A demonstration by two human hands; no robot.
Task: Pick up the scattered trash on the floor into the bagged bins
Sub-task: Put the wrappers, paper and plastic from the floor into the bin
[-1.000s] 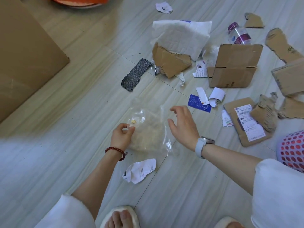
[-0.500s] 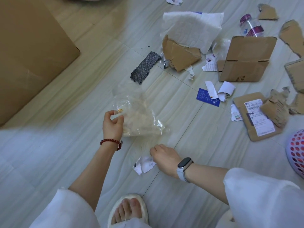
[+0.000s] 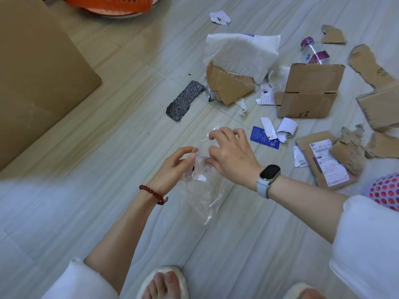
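My left hand (image 3: 172, 167) grips a clear plastic bag (image 3: 205, 197) above the floor; the bag hangs down between my arms. My right hand (image 3: 231, 154) pinches a torn white paper scrap (image 3: 199, 170) and holds it against the bag at my left fingers. More trash lies beyond: a grey mesh strip (image 3: 183, 100), torn cardboard (image 3: 228, 85), a white padded mailer (image 3: 241, 50), a blue card (image 3: 264, 139), a folded carton (image 3: 308, 91) and a plastic bottle (image 3: 315, 52). An orange bin (image 3: 112, 5) shows at the top edge, a pink perforated bin (image 3: 386, 190) at the right edge.
A large brown cardboard box (image 3: 32, 83) fills the left side. Cardboard with a shipping label (image 3: 323, 162) and several torn cardboard pieces (image 3: 377, 93) crowd the right. A small paper scrap (image 3: 219, 17) lies far back. My slippered feet (image 3: 164, 283) stand at the bottom.
My right hand picked the white paper scrap off the floor near my foot and brought it up to the bag. My left hand kept hold of the bag, which now hangs lower.
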